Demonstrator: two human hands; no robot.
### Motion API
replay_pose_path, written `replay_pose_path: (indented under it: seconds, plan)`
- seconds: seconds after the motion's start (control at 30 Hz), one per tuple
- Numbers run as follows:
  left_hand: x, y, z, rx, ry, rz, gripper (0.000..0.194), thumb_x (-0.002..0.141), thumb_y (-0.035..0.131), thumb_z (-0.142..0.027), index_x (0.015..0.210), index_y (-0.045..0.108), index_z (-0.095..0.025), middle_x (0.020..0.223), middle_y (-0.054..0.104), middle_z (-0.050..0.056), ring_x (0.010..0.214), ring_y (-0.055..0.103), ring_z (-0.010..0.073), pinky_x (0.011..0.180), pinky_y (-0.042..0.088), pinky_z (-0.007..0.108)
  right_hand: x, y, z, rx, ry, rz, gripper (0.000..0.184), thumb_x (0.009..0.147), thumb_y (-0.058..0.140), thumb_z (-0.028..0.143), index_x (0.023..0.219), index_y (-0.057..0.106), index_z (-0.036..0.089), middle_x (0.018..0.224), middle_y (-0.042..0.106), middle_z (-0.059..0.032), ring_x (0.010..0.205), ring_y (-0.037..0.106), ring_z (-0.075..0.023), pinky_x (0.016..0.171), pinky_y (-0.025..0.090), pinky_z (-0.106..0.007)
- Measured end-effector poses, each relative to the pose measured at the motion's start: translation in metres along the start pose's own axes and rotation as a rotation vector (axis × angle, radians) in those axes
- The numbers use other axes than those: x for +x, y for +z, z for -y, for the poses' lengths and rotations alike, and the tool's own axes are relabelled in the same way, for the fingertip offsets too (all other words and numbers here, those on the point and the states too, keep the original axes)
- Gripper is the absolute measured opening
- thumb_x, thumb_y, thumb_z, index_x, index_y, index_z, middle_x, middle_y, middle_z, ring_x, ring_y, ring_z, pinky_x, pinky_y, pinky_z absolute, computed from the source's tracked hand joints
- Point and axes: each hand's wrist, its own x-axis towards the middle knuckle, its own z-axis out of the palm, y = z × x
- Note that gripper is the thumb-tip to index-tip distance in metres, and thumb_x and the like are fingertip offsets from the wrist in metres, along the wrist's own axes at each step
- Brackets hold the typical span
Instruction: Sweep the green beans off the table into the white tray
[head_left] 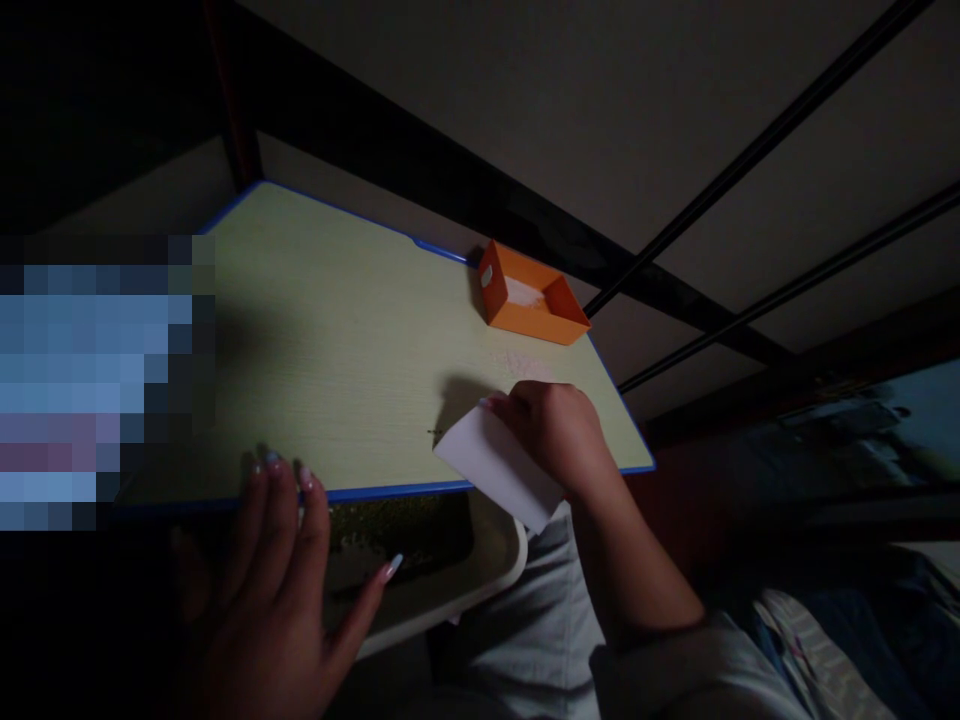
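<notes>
My right hand (559,430) pinches a white card or stiff piece of paper (499,465), tilted over the near edge of the table. Beyond that hand, a small spread of pale pinkish grains (523,364) lies on the tabletop. A few dark specks (435,432) show beside the card's left corner. My left hand (277,570) is open, fingers spread, with its fingertips at the table's near edge. Below that edge is a pale tub (514,550), partly hidden, with dark greenish bits inside.
The pale table (337,330) has blue edging. An orange open box (536,325) with pale grains inside stands at its far right. A dark-framed wall (675,150) runs behind. Cloth (847,640) lies at the lower right. A bright screen-like area at left is blurred out.
</notes>
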Motion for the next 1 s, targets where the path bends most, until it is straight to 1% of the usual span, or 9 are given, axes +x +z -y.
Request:
replay_pose_path:
  seconds: [0.27,0.43,0.6,0.7,0.83,1.0]
  plan:
    - [-0.001,0.001,0.000,0.004,-0.005,0.006,0.087,0.090,0.051,-0.041,0.161,0.005,-0.022,0.167,0.029,0.025,0.154,0.030,0.0480,0.115,0.026,0.090,0.007,0.002,-0.007,-0.032,0.035,0.005,0.040,0.102,0.054,0.046,0.078,0.072,0.020,0.077,0.075,-0.0097,0.065,0.060,-0.0192,0.058,0.025,-0.031]
    - [-0.001,0.000,0.000,-0.020,-0.026,0.007,0.086,0.090,0.050,-0.042,0.161,0.004,-0.026,0.170,0.026,0.020,0.155,0.029,0.0455,0.119,0.023,0.088,0.011,0.005,-0.007,-0.034,0.045,0.014,0.042,0.103,0.052,0.048,0.079,0.073,0.020,0.080,0.077,-0.0108,0.066,0.062,-0.0195,0.058,0.026,-0.031]
    - [0.000,0.000,-0.002,-0.005,-0.009,0.008,0.087,0.090,0.051,-0.041,0.161,0.005,-0.023,0.169,0.027,0.022,0.155,0.029,0.0463,0.119,0.023,0.087,0.013,0.008,-0.009,-0.038,0.075,0.007,0.042,0.103,0.050,0.047,0.083,0.074,0.020,0.084,0.079,-0.0132,0.070,0.066,-0.0215,0.059,0.028,-0.031]
    - [-0.001,0.002,-0.001,-0.003,-0.010,0.008,0.087,0.089,0.051,-0.042,0.161,0.004,-0.023,0.169,0.027,0.022,0.154,0.030,0.0475,0.117,0.024,0.089,0.016,0.011,-0.014,-0.056,0.102,-0.009,0.042,0.103,0.051,0.047,0.082,0.075,0.020,0.085,0.079,-0.0135,0.071,0.068,-0.0222,0.058,0.029,-0.031]
    - [-0.001,0.003,0.000,-0.013,-0.018,0.005,0.087,0.089,0.050,-0.042,0.161,0.004,-0.025,0.169,0.026,0.021,0.154,0.031,0.0477,0.116,0.025,0.090,0.025,0.012,-0.022,-0.081,0.144,-0.042,0.043,0.103,0.050,0.048,0.084,0.077,0.020,0.087,0.080,-0.0145,0.074,0.070,-0.0227,0.058,0.030,-0.031]
    - [0.000,0.004,0.001,-0.019,-0.020,-0.008,0.086,0.089,0.049,-0.042,0.161,0.004,-0.027,0.169,0.027,0.019,0.154,0.032,0.0464,0.117,0.026,0.089,0.045,0.011,-0.033,-0.099,0.192,-0.086,0.046,0.104,0.048,0.050,0.088,0.078,0.018,0.091,0.080,-0.0168,0.078,0.071,-0.0234,0.059,0.032,-0.031]
